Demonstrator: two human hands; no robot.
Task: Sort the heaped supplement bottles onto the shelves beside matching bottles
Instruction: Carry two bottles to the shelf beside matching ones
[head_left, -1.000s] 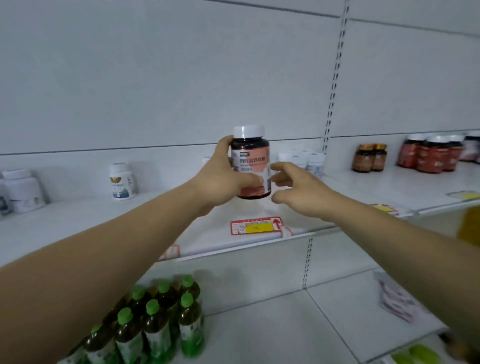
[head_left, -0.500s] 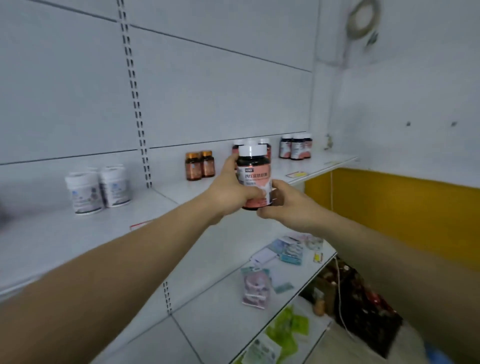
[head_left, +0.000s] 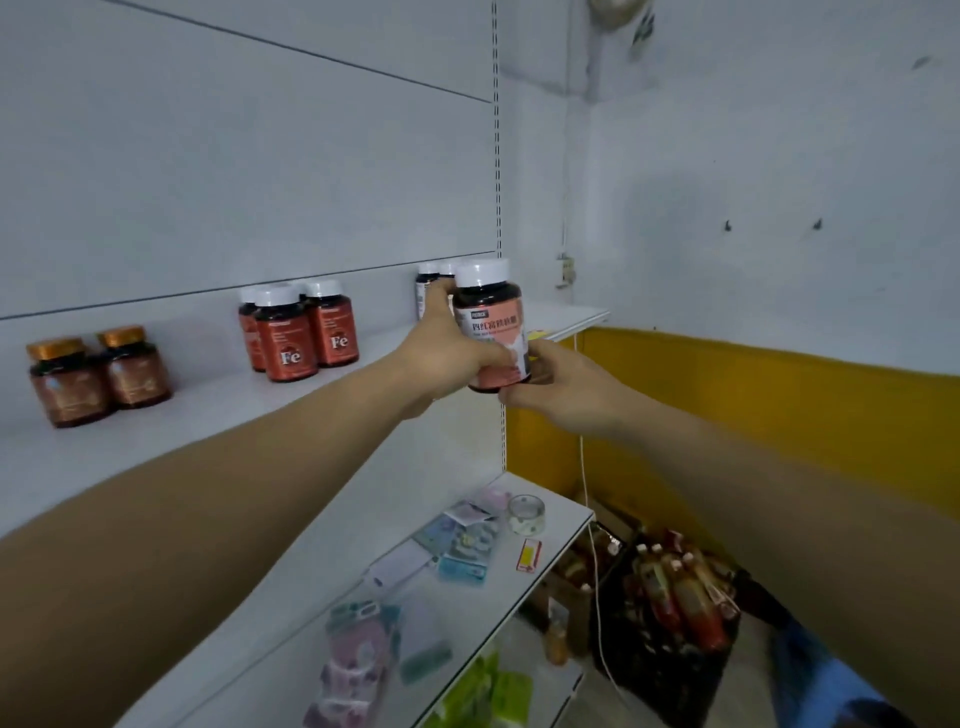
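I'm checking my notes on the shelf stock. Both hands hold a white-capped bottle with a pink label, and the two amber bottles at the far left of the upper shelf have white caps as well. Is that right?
Not quite. In the head view the two amber bottles have orange caps, not white. The rest holds: the left hand and right hand hold the white-capped, pink-labelled bottle.

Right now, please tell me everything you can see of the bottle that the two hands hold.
The held bottle is dark and glossy, probably plastic, with a white screw cap and a pink label bearing Chinese characters. It stands upright in the air, in front of the upper shelf. The left hand grips its side; the right hand holds its lower part. The cap is on.
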